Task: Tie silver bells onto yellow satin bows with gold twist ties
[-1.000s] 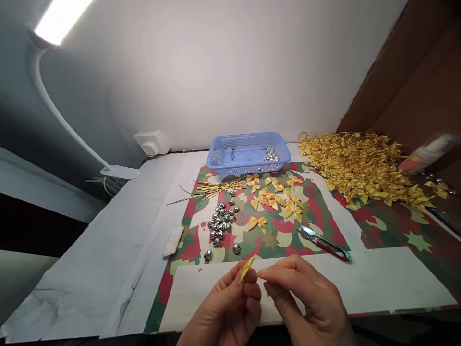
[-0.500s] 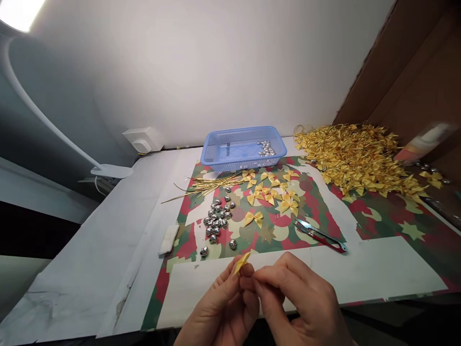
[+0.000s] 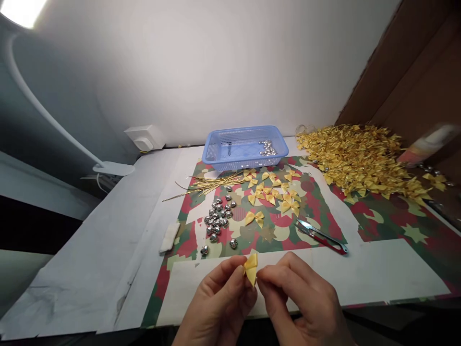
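Note:
Between thumb and fingers of my left hand (image 3: 219, 298) is a yellow ribbon bow (image 3: 251, 269), one loop and tail showing. My right hand (image 3: 304, 298) is pinched closed just right of the bow; whatever it may hold is too small to make out. Beyond the hands lie silver jingle bells (image 3: 216, 221), loosely heaped, with a single bell (image 3: 233, 244) apart. Gold twist ties (image 3: 212, 184) form a bundle behind them. Several loose yellow bows (image 3: 272, 196) are spread to the right, one bow (image 3: 255, 219) closer to me.
Thread snips (image 3: 322, 237) with red handles lie right of the bows. A blue basket (image 3: 245, 161) with silver bells stands by the wall. At right is a large pile of gold bows (image 3: 360, 161) beside a bottle (image 3: 425, 144) and cardboard. A white lamp (image 3: 46, 113) arches on the left.
The bow in my left hand has turned, so more of its loop and tail faces me. My right hand stays pinched beside it.

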Demonstrator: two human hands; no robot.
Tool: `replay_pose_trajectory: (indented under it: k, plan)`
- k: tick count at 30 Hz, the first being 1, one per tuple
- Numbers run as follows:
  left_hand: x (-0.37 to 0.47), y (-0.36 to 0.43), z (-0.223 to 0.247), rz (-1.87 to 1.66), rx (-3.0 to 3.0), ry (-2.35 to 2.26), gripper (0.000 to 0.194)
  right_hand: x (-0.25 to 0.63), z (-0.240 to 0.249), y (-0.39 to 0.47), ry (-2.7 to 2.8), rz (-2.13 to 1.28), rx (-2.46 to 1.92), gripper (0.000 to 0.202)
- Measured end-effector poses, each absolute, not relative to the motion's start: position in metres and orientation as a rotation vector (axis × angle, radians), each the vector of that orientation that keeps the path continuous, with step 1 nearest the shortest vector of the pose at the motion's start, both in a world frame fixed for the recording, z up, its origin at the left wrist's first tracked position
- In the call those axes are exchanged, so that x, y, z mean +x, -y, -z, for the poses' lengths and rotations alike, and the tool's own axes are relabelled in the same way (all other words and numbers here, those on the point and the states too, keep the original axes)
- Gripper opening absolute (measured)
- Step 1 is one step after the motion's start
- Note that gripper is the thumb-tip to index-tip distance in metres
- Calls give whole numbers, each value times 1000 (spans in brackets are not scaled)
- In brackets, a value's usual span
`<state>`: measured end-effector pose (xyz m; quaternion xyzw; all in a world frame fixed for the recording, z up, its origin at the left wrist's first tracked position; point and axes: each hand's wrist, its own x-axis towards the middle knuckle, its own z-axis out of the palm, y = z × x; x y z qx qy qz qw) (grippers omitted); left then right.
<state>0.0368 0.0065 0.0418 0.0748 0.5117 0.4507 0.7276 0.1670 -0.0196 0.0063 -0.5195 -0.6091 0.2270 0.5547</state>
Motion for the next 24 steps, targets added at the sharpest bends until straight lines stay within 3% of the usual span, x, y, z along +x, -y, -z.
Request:
replay_pose_trajectory:
  k: [5,11,24]
  plan:
    - [36,-5,-44,-980,348,-1239,26,172,-2,24,1463,-550,-1234,18]
    - [30,-3,-39,-992,730,-1320,13,176,2,26,1491,-577,-1228,19]
    - [31,-4,-48,-913,687,-1258,9,179,10,27,1500,-584,-1220,17]
